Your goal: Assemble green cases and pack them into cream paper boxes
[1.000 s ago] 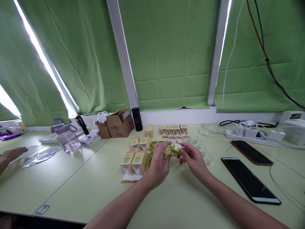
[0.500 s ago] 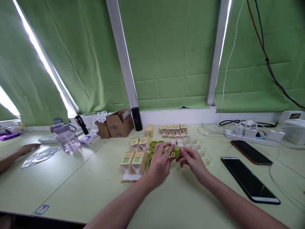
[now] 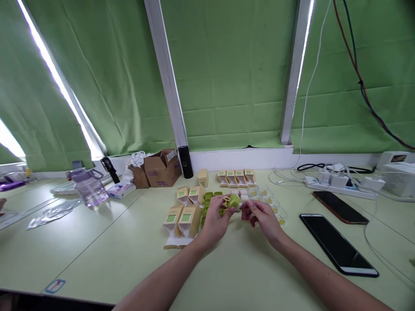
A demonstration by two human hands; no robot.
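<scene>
A small green rounded case with a pale loop at one end is in my left hand, its fingers closed around it. My right hand has its fingertips pinched together at the case's pale right end; whether anything is between them is hidden. Behind and left of the case stand several green pieces, partly covered by my left hand. Small pinkish-white pieces lie just beyond. Clear plastic cups with yellow centres sit to the right, beside my right hand.
Open cream cartons with green labels stand left of my hands, with more small cartons behind. Two phones and a power strip lie right. A lilac bottle and brown cardboard box are left.
The green case has turned in my left hand, so its loop now shows. My right fingers have curled in closer. At far left, another person's hand has drawn back almost out of view.
</scene>
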